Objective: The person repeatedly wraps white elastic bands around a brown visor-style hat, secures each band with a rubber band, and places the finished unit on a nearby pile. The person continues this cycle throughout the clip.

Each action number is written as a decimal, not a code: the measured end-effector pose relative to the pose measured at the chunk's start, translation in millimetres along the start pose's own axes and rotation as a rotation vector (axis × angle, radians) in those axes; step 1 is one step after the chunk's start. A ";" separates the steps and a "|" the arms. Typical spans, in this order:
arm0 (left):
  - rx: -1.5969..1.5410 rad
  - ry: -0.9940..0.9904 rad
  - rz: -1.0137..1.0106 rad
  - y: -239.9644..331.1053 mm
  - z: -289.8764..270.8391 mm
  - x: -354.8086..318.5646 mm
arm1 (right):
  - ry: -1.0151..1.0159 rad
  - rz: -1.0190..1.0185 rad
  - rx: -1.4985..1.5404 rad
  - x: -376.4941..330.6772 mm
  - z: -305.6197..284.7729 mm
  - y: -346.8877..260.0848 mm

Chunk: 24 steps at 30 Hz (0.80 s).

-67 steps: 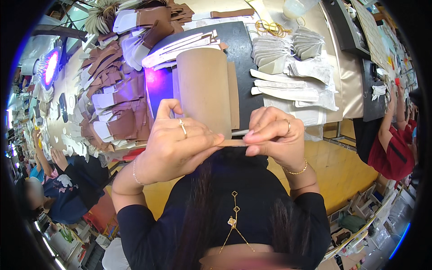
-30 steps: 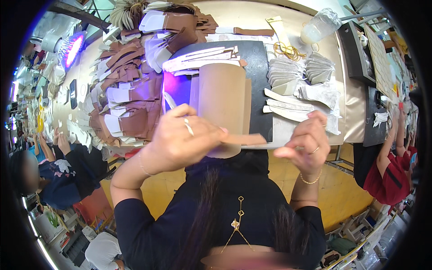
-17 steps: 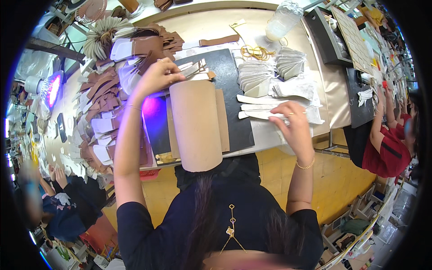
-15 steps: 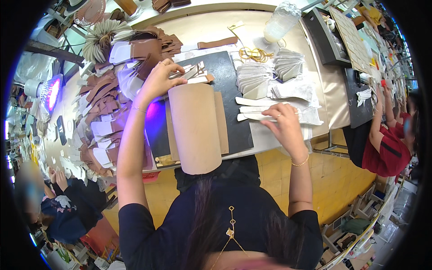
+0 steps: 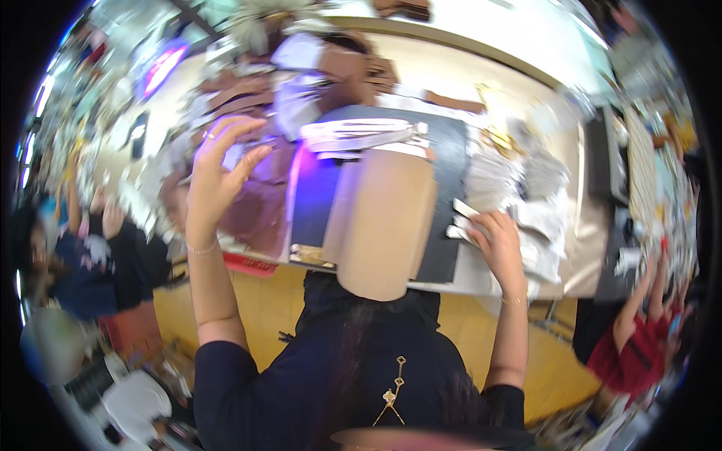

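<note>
Slim, flat white strips (image 5: 464,209) were seen directly under and just left of the fingertips of the right hand (image 5: 498,244). Their blunt pale ends were left poking out toward a black board (image 5: 449,150), with a dark gap showing between them. The right fingers were bent downward, with the thumb held near them; whether a strip was pinched there could not be told.

The thumb and fingers of the left hand (image 5: 214,169) were spread apart in a wide curve, and nothing was seen held between them. Below and to the right of these fingertips, brown pieces (image 5: 259,188) were massed, tinted violet. Farther to the right, between the two hands, a smooth tan curved form (image 5: 385,225) was set lengthwise, its near end rounded. Past its far end, level with the left fingertips, a pile of long white strips (image 5: 361,134) was laid crosswise.

The strips beneath the right fingers were partly covered by the hand, so their full length and number could not be made out. Fanned grey pieces (image 5: 489,179) beyond those fingers were smeared by blur, and a gold cord (image 5: 500,140) farther beyond was softened too. Under the left palm and wrist, the brown pieces were partly hidden.
</note>
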<state>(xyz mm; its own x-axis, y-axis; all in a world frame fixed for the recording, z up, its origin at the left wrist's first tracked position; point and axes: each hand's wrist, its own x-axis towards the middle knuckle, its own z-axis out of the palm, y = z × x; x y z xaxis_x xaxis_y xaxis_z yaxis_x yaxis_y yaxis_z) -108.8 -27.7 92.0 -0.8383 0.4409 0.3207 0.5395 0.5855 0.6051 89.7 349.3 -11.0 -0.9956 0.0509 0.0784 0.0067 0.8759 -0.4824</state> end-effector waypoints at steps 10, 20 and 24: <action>0.079 0.351 -0.502 -174.4 -92.5 -19.6 | -0.090 0.078 0.088 6.6 -2.1 2.0; 0.369 0.196 -0.638 -279.6 -54.1 31.8 | -0.031 -0.029 -0.053 1.4 -6.1 3.0; 0.464 0.226 -0.471 -287.6 -60.3 36.3 | -0.001 0.106 -0.001 0.0 -18.7 7.7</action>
<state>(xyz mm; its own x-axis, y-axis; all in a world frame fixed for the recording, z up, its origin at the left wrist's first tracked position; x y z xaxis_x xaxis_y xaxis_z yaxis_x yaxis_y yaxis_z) -299.1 -221.1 -26.4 -0.9598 -0.0540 0.2754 0.0508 0.9318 0.3595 91.4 365.0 1.6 -0.9894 0.1427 0.0259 0.1122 0.8660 -0.4873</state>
